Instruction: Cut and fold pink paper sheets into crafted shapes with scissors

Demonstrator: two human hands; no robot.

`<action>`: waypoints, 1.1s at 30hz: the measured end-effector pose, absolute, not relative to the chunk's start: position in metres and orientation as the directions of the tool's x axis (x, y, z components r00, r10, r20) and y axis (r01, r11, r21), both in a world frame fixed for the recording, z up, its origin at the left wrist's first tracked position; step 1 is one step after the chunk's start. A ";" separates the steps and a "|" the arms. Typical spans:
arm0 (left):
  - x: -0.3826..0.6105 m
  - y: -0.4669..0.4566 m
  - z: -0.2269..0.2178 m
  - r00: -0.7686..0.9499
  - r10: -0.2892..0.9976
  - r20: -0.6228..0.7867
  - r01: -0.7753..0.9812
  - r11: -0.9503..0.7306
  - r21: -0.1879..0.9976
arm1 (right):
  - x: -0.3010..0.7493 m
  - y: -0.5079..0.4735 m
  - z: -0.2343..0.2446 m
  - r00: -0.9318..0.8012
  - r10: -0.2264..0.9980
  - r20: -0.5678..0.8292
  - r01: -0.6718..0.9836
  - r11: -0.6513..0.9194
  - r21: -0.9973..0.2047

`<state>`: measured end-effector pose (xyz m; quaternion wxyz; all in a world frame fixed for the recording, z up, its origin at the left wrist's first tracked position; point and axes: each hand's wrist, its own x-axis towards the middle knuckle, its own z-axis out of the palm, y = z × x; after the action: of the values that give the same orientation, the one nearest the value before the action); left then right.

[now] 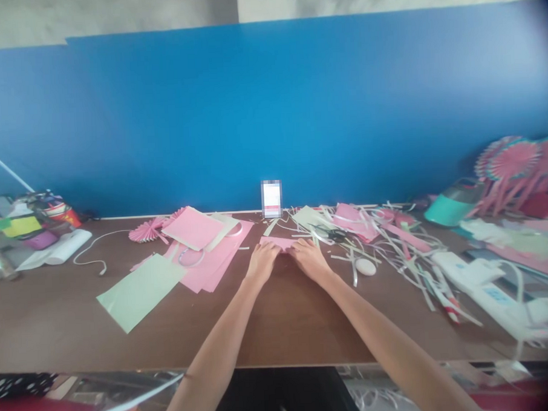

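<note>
A small piece of pink paper [282, 244] lies on the brown table, stretched between my two hands. My left hand [262, 260] has its fingers closed on the paper's left end. At the right end, my right hand [307, 258] grips it the same way. The fingertips are partly hidden, and the paper looks like a narrow strip from here. Just behind it, a phone [272, 199] with a blurred screen stands upright against the blue partition.
Left of my hands lie pink sheets [237, 243], a pale green sheet [146, 290] and a pleated pink fan [145, 230]. On the right are paper scraps, scissors [336, 234], a white oval object [365, 267], a power strip [482, 293] and pink rosettes [510, 159].
</note>
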<state>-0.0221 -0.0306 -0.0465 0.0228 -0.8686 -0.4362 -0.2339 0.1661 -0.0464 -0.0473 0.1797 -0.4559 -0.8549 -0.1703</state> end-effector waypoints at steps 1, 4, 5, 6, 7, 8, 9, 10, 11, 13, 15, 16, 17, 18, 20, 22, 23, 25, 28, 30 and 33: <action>-0.022 -0.030 -0.048 0.508 0.756 0.414 0.774 -0.611 0.166 | 0.166 -0.046 -0.048 -0.525 0.724 0.447 0.838 0.531 0.124; -0.022 -0.028 -0.049 0.478 0.784 0.395 0.799 -0.575 0.175 | 0.168 -0.044 -0.050 -0.526 0.744 0.412 0.838 0.536 0.101; -0.022 -0.028 -0.049 0.464 0.794 0.392 0.807 -0.561 0.182 | 0.169 -0.044 -0.051 -0.524 0.751 0.403 0.839 0.536 0.092; -0.023 -0.028 -0.049 0.449 0.803 0.391 0.814 -0.548 0.191 | 0.169 -0.043 -0.052 -0.517 0.757 0.399 0.843 0.532 0.084; -0.023 -0.028 -0.049 0.437 0.810 0.391 0.818 -0.539 0.202 | 0.169 -0.043 -0.052 -0.507 0.765 0.398 0.848 0.524 0.074; -0.024 -0.028 -0.049 0.427 0.814 0.394 0.819 -0.533 0.213 | 0.170 -0.043 -0.053 -0.494 0.773 0.399 0.855 0.514 0.063; -0.025 -0.028 -0.049 0.420 0.815 0.399 0.817 -0.531 0.225 | 0.170 -0.043 -0.053 -0.480 0.781 0.400 0.862 0.504 0.051; -0.025 -0.028 -0.049 0.415 0.816 0.403 0.813 -0.531 0.238 | 0.170 -0.043 -0.054 -0.464 0.789 0.403 0.869 0.493 0.038; -0.026 -0.027 -0.049 0.410 0.817 0.407 0.808 -0.532 0.254 | 0.171 -0.043 -0.054 -0.452 0.794 0.406 0.874 0.485 0.024; -0.027 -0.027 -0.049 0.400 0.823 0.404 0.790 -0.533 0.303 | 0.172 -0.044 -0.054 -0.434 0.797 0.420 0.876 0.482 -0.009; -0.028 -0.027 -0.049 0.388 0.838 0.385 0.764 -0.526 0.375 | 0.173 -0.044 -0.055 -0.408 0.796 0.447 0.876 0.479 -0.054; -0.029 -0.027 -0.049 0.384 0.845 0.371 0.748 -0.521 0.411 | 0.173 -0.044 -0.055 -0.390 0.797 0.462 0.876 0.476 -0.082; -0.029 -0.027 -0.049 0.383 0.851 0.358 0.733 -0.516 0.443 | 0.174 -0.044 -0.056 -0.371 0.799 0.474 0.875 0.472 -0.109; -0.030 -0.027 -0.048 0.385 0.855 0.347 0.719 -0.514 0.468 | 0.174 -0.044 -0.056 -0.353 0.802 0.481 0.874 0.466 -0.135; -0.031 -0.027 -0.047 0.394 0.856 0.334 0.698 -0.515 0.498 | 0.174 -0.044 -0.057 -0.325 0.810 0.488 0.871 0.457 -0.180; -0.031 -0.027 -0.046 0.410 0.851 0.330 0.676 -0.526 0.517 | 0.174 -0.043 -0.059 -0.309 0.813 0.493 0.860 0.460 -0.220; -0.031 -0.027 -0.046 0.419 0.845 0.331 0.665 -0.534 0.522 | 0.174 -0.042 -0.059 -0.303 0.813 0.497 0.852 0.464 -0.241; -0.031 -0.027 -0.045 0.442 0.832 0.335 0.645 -0.554 0.526 | 0.174 -0.041 -0.061 -0.294 0.810 0.508 0.831 0.479 -0.283; -0.031 -0.028 -0.045 0.463 0.824 0.328 0.642 -0.567 0.516 | 0.175 -0.040 -0.062 -0.280 0.802 0.528 0.797 0.500 -0.338; -0.031 -0.029 -0.045 0.467 0.823 0.322 0.655 -0.567 0.499 | 0.176 -0.038 -0.063 -0.277 0.799 0.534 0.782 0.511 -0.358; -0.030 -0.029 -0.044 0.464 0.821 0.332 0.685 -0.571 0.453 | 0.177 -0.037 -0.064 -0.293 0.801 0.523 0.779 0.517 -0.355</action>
<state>-0.0300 -0.0294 -0.0442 -0.1289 -0.8459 -0.4450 -0.2643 0.1772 -0.0369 -0.0638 0.3351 -0.4913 -0.8038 0.0161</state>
